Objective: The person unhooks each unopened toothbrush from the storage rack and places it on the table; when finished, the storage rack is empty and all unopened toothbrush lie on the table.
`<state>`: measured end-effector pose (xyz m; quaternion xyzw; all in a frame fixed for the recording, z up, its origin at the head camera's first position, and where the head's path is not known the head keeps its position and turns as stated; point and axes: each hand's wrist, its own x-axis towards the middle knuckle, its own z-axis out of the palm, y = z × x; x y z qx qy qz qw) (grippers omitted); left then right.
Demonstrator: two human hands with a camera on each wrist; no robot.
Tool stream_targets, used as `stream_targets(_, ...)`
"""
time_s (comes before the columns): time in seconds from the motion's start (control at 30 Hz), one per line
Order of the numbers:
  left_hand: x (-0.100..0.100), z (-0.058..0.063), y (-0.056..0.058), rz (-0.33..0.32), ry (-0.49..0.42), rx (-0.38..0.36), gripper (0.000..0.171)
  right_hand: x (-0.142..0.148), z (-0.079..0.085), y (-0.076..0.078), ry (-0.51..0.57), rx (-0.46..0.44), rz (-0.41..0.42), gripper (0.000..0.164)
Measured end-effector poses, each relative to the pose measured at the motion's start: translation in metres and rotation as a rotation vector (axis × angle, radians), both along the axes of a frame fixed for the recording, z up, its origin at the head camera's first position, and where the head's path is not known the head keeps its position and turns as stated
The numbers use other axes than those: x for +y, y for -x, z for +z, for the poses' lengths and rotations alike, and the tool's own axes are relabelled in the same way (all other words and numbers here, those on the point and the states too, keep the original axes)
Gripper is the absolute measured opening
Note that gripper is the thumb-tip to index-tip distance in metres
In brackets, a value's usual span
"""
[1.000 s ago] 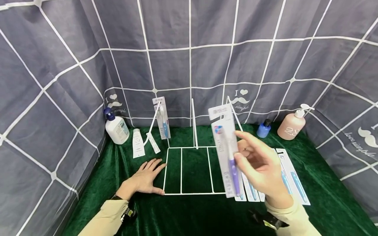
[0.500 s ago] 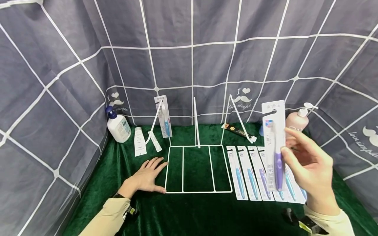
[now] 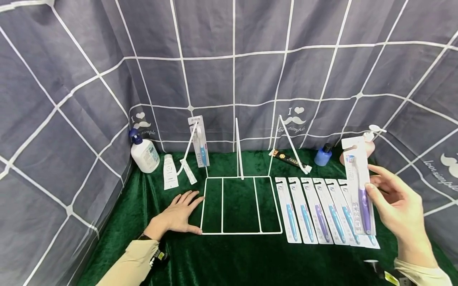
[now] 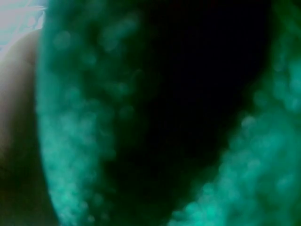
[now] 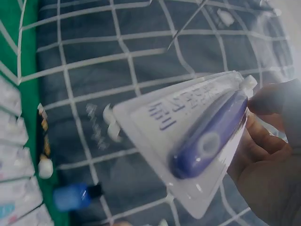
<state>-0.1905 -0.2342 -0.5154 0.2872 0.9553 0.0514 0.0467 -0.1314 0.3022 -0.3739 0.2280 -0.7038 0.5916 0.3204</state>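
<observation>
My right hand (image 3: pixel 398 198) pinches a packaged purple toothbrush (image 3: pixel 359 190) by its right edge, holding it up over the right end of a row of packaged toothbrushes (image 3: pixel 308 210). In the right wrist view the purple handle (image 5: pixel 209 136) shows through its clear blister. My left hand (image 3: pixel 179 214) rests with spread fingers on the green cloth, its thumb and index finger by the left side of a white wire rack (image 3: pixel 241 233). On the rack's left prong hangs one packaged blue toothbrush (image 3: pixel 201 143). The left wrist view is mostly blurred green cloth.
A white pump bottle (image 3: pixel 144 155) and a white tube (image 3: pixel 170 172) stand or lie at the back left. Back right are a black toothpaste tube (image 3: pixel 286 158), a blue bottle (image 3: pixel 323 155) and a partly hidden pink pump bottle (image 3: pixel 370 149). A grey curtain (image 3: pixel 250 79) surrounds the table.
My right hand has carried the purple toothbrush from over the rack's right side to the right and a little lower, uncovering the row. The left hand has stayed in place.
</observation>
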Motion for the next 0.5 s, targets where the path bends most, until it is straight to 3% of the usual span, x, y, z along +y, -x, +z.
stream_targets(0.17, 0.000, 0.001, 0.000, -0.003, 0.009, 0.003, 0.110, 0.020, -0.015, 0.004, -0.163, -0.137, -0.227, 0.045)
stream_targets(0.5, -0.001, -0.001, 0.001, -0.012, 0.023, 0.022, 0.111, 0.053, -0.048, 0.017, -0.295, -0.337, -0.402, 0.040)
